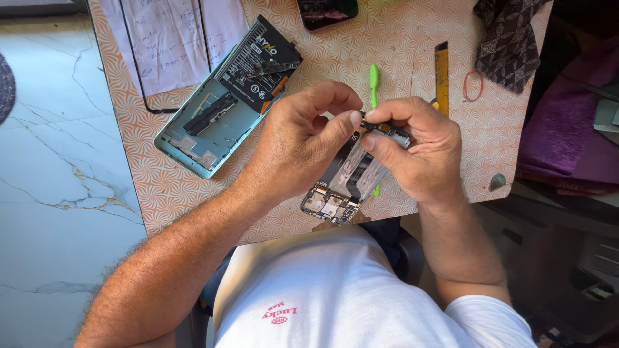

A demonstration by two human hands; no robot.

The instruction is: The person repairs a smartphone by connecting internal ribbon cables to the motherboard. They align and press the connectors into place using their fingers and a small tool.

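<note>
— Since both hands meet over the opened phone, how is it held?
— It hangs tilted above the table's near edge, circuit side up. The left hand curls round its upper end, thumb tip pressed on the top edge; the right hand pinches that same top edge between thumb and forefinger, likely to steady it while something small is worked there
— And the rest?
— A green plastic pry tool lies just behind the hands. Farther left rests the pale blue back shell with a black battery lying across its top end, set aside within reach
— The surface?
— A small table under an orange fan-pattern cover, with written paper, a yellow ruler, a red rubber band, dark patterned cloth. White marble floor lies to the left
</note>
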